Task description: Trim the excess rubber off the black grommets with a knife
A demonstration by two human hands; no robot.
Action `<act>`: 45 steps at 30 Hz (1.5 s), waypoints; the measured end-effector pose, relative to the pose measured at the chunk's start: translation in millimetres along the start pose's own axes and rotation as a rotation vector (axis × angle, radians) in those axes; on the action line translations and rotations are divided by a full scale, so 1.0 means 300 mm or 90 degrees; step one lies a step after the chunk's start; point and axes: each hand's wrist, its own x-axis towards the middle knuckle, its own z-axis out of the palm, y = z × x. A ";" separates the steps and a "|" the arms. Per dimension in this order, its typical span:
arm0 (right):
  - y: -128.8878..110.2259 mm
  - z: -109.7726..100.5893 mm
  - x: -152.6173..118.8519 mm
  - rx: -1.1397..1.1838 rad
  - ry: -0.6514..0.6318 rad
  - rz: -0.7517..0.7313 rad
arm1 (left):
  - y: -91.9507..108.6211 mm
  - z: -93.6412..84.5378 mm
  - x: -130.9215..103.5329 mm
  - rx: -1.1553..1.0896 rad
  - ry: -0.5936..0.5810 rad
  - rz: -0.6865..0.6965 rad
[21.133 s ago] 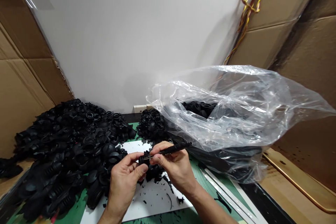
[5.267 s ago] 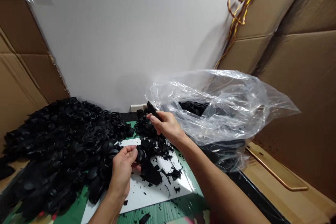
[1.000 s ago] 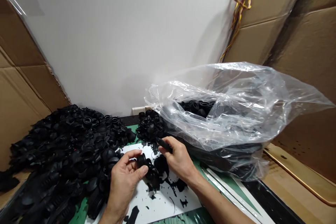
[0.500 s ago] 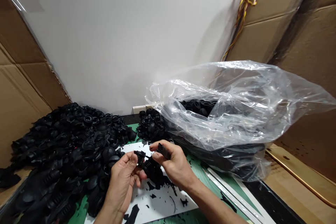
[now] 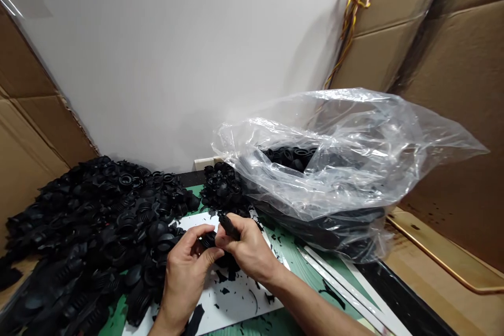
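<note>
The sheet lies on the mat, front centre. Scraps lie on the sheet. The large pile of parts is left of the sheet and overlaps its left edge. The small pile is behind the sheet. The bag, right of the small pile, contains loose parts. Strips lie right of the sheet, before the bag. The wall is behind.

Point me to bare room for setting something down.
The cardboard between the gold panel and black edge looks bare. A narrow, scrap-flecked gap of green mat lies between the white strips and right forearm. Crowded: the black pile at left, scrap heap and bag at the back.
</note>
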 end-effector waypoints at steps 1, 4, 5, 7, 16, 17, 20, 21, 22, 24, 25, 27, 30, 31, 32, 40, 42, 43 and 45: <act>0.001 0.000 0.000 0.030 0.006 0.010 | -0.005 -0.002 -0.002 0.016 -0.002 0.023; 0.008 -0.016 0.010 0.117 0.077 0.061 | -0.011 -0.010 0.000 -0.024 0.048 0.048; 0.012 -0.028 0.018 0.130 0.120 0.071 | -0.012 -0.012 0.003 -0.056 0.076 0.043; 0.023 -0.060 0.036 0.118 0.214 0.065 | -0.011 -0.016 0.012 -0.117 0.111 0.017; 0.016 -0.094 0.030 -0.108 0.117 0.010 | 0.009 -0.011 0.029 -0.162 0.119 -0.039; 0.009 -0.090 0.023 -0.138 0.099 0.002 | 0.014 -0.010 0.028 -0.165 0.120 -0.053; -0.011 -0.077 0.008 -0.188 0.082 -0.028 | 0.025 -0.010 0.024 -0.186 0.099 -0.124; -0.015 -0.073 0.004 -0.193 0.081 -0.038 | 0.026 -0.009 0.024 -0.194 0.088 -0.145; -0.019 -0.068 0.001 -0.196 0.080 -0.047 | 0.027 -0.009 0.023 -0.199 0.079 -0.161; -0.025 -0.055 -0.007 -0.200 0.071 -0.050 | 0.027 -0.008 0.023 -0.200 0.067 -0.173; -0.027 -0.047 -0.011 -0.203 0.064 -0.045 | 0.026 -0.008 0.022 -0.197 0.065 -0.176; -0.030 -0.027 -0.021 -0.200 0.050 -0.027 | 0.022 -0.005 0.019 -0.192 0.067 -0.183; -0.029 0.010 -0.030 -0.187 0.067 -0.013 | 0.013 0.004 0.010 -0.197 0.076 -0.193; -0.027 0.023 -0.031 -0.170 0.082 -0.008 | 0.009 0.009 0.006 -0.197 0.078 -0.186; -0.024 0.034 -0.030 -0.138 0.095 0.005 | 0.005 0.014 0.002 -0.193 0.081 -0.169; 0.002 0.043 -0.028 -0.170 0.173 -0.103 | -0.023 0.031 -0.030 0.018 0.034 0.081; 0.008 0.031 -0.032 -0.262 0.170 -0.167 | -0.022 0.025 -0.033 0.060 0.016 0.134; 0.010 0.026 -0.033 -0.298 0.166 -0.182 | -0.018 0.022 -0.033 0.074 0.004 0.155; 0.013 0.016 -0.031 -0.346 0.157 -0.176 | -0.009 0.017 -0.032 0.085 -0.027 0.182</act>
